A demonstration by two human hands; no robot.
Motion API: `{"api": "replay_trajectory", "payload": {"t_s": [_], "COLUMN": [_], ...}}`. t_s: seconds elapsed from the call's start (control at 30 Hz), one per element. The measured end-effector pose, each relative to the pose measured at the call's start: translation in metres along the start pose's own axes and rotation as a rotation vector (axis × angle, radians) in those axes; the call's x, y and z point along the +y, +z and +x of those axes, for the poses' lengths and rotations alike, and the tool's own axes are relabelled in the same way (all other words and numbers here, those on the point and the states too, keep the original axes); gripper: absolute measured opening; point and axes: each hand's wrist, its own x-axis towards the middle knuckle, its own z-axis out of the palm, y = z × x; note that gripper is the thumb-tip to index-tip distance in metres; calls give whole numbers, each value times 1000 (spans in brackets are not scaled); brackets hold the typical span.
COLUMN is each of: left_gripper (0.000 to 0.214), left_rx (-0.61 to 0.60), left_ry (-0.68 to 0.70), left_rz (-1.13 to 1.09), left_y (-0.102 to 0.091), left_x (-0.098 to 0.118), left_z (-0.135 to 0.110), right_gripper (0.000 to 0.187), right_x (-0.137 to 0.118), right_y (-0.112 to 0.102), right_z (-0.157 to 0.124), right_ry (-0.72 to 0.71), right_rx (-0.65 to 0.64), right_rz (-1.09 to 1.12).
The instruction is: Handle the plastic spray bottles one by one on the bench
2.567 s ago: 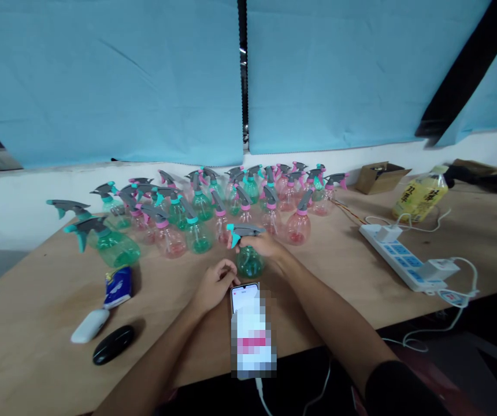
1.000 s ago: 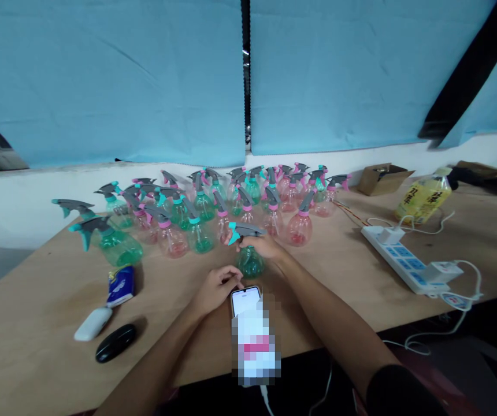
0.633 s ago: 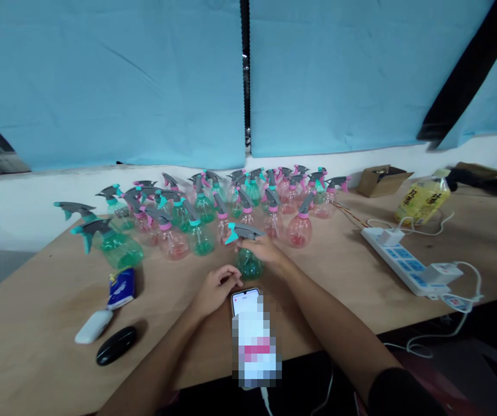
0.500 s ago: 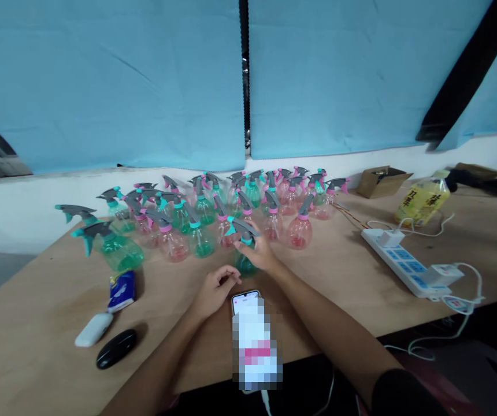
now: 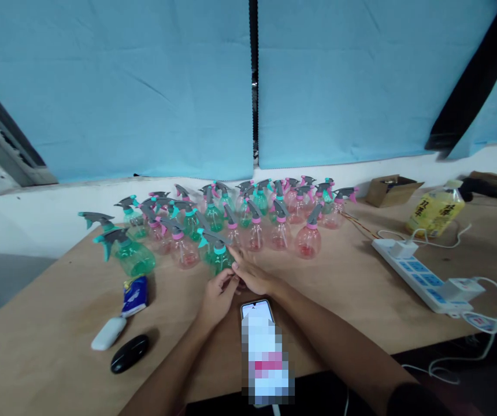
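A green spray bottle (image 5: 222, 261) with a grey and turquoise trigger head stands upright at the front of a group of bottles. My right hand (image 5: 253, 276) lies against or just beside its right side, fingers stretched out and not wrapped round it. Just in front of the bottle's base, my left hand (image 5: 219, 296) rests with its fingers curled in and nothing visible in them. The fingertips of both hands nearly meet. Below them lies a phone (image 5: 255, 312) with a lit, partly blurred screen.
Several pink spray bottles (image 5: 308, 240) and green ones stand behind. On the left lie a tipped green spray bottle (image 5: 134, 258), a blue packet (image 5: 134, 296), a white case (image 5: 108, 334) and a black case (image 5: 129, 353). A power strip (image 5: 419, 277), yellow bottle (image 5: 434, 211) and carton (image 5: 391, 193) are right.
The green spray bottle has moved left, up to the other bottles. My right hand, earlier around it, has loosened and come down beside my left hand. The view has shifted slightly.
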Motion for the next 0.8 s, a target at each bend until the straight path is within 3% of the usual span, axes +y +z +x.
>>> {"api": "replay_trajectory", "payload": {"t_s": [0.2, 0.37, 0.47, 0.63, 0.8], "left_gripper": [20, 14, 14, 31, 35], "left_rx": [12, 81, 208, 485, 675], "left_ry": [64, 77, 54, 37, 78], "left_rz": [17, 44, -45, -293, -446], "left_y": [6, 4, -1, -11, -24], "left_x": [-3, -8, -12, -22, -22], "left_z": [-1, 2, 6, 15, 21], "right_gripper": [65, 68, 64, 65, 64], "right_x": [6, 6, 8, 16, 14], "right_y": [2, 4, 3, 0, 0], "right_z": [2, 2, 2, 2, 2], "right_ry": [24, 47, 52, 59, 65], "right_rx": [-188, -154, -77, -54, -40], "right_rz": [337, 363, 369, 423, 423]}}
